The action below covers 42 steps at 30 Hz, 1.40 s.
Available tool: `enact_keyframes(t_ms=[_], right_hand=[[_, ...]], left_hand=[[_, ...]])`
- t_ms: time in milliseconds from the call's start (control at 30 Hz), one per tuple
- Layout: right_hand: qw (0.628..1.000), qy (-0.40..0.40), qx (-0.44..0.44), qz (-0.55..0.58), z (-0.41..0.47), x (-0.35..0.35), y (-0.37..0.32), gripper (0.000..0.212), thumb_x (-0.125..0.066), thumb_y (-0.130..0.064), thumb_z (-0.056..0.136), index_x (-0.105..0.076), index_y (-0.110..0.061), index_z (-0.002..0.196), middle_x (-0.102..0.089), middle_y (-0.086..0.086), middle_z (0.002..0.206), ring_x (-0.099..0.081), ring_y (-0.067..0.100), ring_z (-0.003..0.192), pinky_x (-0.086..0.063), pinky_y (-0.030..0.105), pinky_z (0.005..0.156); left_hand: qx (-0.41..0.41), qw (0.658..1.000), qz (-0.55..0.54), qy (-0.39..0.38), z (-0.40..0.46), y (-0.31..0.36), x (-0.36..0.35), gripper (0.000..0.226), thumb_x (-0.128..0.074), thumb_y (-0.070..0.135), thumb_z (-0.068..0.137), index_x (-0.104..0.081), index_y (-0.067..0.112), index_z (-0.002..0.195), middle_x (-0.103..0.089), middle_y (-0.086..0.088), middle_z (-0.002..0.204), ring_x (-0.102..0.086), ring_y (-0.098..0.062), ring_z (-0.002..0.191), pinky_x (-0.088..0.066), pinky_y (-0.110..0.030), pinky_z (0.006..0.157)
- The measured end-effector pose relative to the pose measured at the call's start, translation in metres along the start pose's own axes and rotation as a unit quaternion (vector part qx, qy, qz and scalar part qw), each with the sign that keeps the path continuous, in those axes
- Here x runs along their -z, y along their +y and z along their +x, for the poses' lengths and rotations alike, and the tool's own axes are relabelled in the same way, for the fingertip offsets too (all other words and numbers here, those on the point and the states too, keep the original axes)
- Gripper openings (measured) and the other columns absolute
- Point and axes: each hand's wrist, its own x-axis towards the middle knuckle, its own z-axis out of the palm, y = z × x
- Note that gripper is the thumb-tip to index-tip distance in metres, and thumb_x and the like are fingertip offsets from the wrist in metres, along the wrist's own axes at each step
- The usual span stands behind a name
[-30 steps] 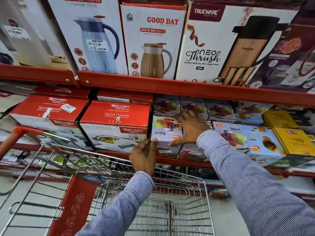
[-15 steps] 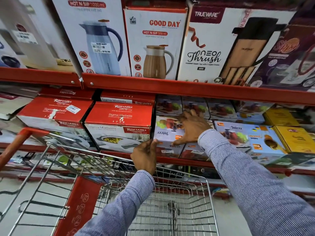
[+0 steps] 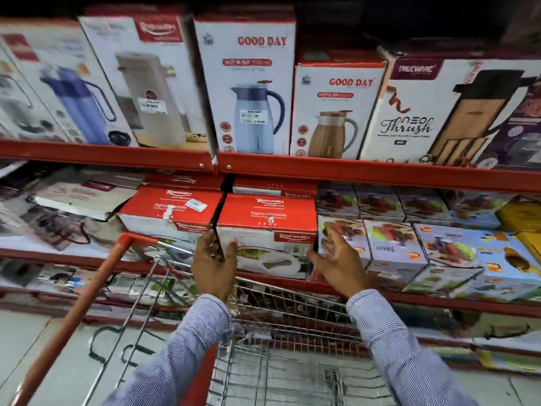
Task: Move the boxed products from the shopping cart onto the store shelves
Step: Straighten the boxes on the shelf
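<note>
My left hand [image 3: 213,265] and my right hand [image 3: 339,263] are raised in front of the middle shelf [image 3: 409,300], both with fingers spread and holding nothing. Between them sits a red-and-white Rishabh casserole box [image 3: 268,227] on that shelf. Right of my right hand stand light-blue Juicer boxes [image 3: 393,247], the nearest partly hidden by my fingers. The wire shopping cart [image 3: 281,361] with a red handle [image 3: 76,320] is below my arms, and the part of its basket that shows holds nothing.
The upper shelf [image 3: 351,171] carries tall Good Day flask boxes [image 3: 248,83] and a Trueware Neo Thrush box [image 3: 424,112]. A second Rishabh box [image 3: 169,209] and tilted boxes [image 3: 76,197] lie to the left. Yellow boxes [image 3: 521,215] stand at far right.
Both hands came off the Juicer box and drew back, open, now flanking the Rishabh box. The view swung left and the picture is blurred.
</note>
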Motion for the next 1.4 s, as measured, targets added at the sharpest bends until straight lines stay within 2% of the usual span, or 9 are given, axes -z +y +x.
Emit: enact_keyframes(t_ms=[333,533,700,833,933,1067,1200,1300,1400], right_hand=[[0.998,0.027,-0.047,0.009,-0.007,-0.024,-0.015,0.056,-0.071,-0.025,0.083,-0.05,-0.023,0.135,-0.058,-0.002,0.137,-0.049,0.02,0.132,-0.039,0.032,0.106],[0.996,0.048,-0.068,0.04,-0.013,-0.028,-0.018,0.058,-0.069,-0.018,0.085,-0.046,-0.021,0.138,-0.053,-0.001,0.141,-0.046,0.019,0.134,-0.036,0.035,0.112],[0.995,0.056,-0.073,0.031,-0.019,-0.029,-0.02,0.059,-0.067,-0.012,0.086,-0.044,-0.015,0.14,-0.054,0.003,0.14,-0.046,0.021,0.134,-0.036,0.03,0.109],[0.996,0.036,-0.074,0.015,-0.016,-0.028,-0.022,0.06,-0.066,-0.014,0.086,-0.043,-0.019,0.141,-0.053,0.0,0.142,-0.045,0.019,0.136,-0.035,0.031,0.11],[0.995,0.062,-0.073,-0.014,-0.014,-0.025,-0.03,0.051,-0.066,-0.017,0.085,-0.05,-0.021,0.134,-0.06,0.001,0.134,-0.054,0.019,0.126,-0.042,0.028,0.1],[0.973,0.229,0.007,0.009,-0.004,-0.018,-0.069,0.05,-0.068,-0.014,0.083,-0.054,-0.013,0.132,-0.064,0.004,0.126,-0.062,0.019,0.111,-0.05,0.028,0.09],[0.964,0.206,0.152,0.064,0.018,-0.015,-0.136,0.045,-0.065,-0.01,0.085,-0.055,-0.011,0.13,-0.064,0.001,0.117,-0.062,0.013,0.104,-0.051,0.021,0.089],[0.955,0.211,0.196,0.075,0.036,-0.011,-0.183,0.045,-0.065,-0.009,0.084,-0.056,-0.008,0.128,-0.063,0.001,0.114,-0.061,0.013,0.102,-0.049,0.009,0.083],[0.942,0.248,0.218,0.068,0.056,-0.003,-0.214,0.048,-0.066,-0.013,0.082,-0.055,-0.011,0.129,-0.064,0.002,0.121,-0.062,0.014,0.107,-0.049,0.014,0.085]], left_hand=[[-0.044,0.995,0.042,-0.076,0.01,-0.008,0.009,0.045,-0.068,0.028,0.085,-0.051,0.007,0.121,-0.073,-0.012,0.106,-0.071,-0.028,0.093,-0.059,-0.04,0.083],[-0.026,0.994,0.009,-0.11,0.013,-0.006,0.011,0.047,-0.071,0.017,0.085,-0.049,0.005,0.125,-0.068,-0.011,0.116,-0.061,-0.014,0.096,-0.048,-0.021,0.081],[-0.032,0.993,0.009,-0.112,0.014,-0.009,0.013,0.048,-0.071,0.019,0.085,-0.049,0.007,0.126,-0.065,-0.011,0.124,-0.057,-0.013,0.104,-0.05,-0.029,0.088],[-0.033,0.993,0.001,-0.116,0.016,-0.007,0.015,0.047,-0.072,0.023,0.085,-0.051,0.009,0.124,-0.067,-0.01,0.121,-0.065,-0.024,0.11,-0.054,-0.034,0.089],[-0.026,0.996,-0.007,-0.082,0.017,0.001,0.021,0.043,-0.072,0.022,0.085,-0.057,0.009,0.123,-0.069,-0.009,0.118,-0.067,-0.024,0.108,-0.056,-0.04,0.092],[-0.059,0.995,-0.076,-0.023,0.032,0.043,0.027,0.03,-0.07,0.012,0.085,-0.064,0.012,0.114,-0.071,-0.006,0.109,-0.068,-0.019,0.097,-0.057,-0.036,0.09],[-0.151,0.983,-0.104,-0.016,0.07,0.11,0.026,0.033,-0.072,0.02,0.083,-0.065,0.015,0.115,-0.071,-0.002,0.11,-0.068,-0.018,0.099,-0.057,-0.035,0.09],[-0.2,0.976,-0.09,-0.005,0.093,0.15,0.025,0.041,-0.072,0.023,0.081,-0.062,0.014,0.12,-0.072,-0.003,0.115,-0.068,-0.017,0.101,-0.055,-0.033,0.093],[-0.225,0.972,-0.071,-0.01,0.108,0.17,0.024,0.048,-0.069,0.024,0.083,-0.057,0.01,0.128,-0.068,-0.006,0.124,-0.065,-0.018,0.109,-0.048,-0.026,0.096]])
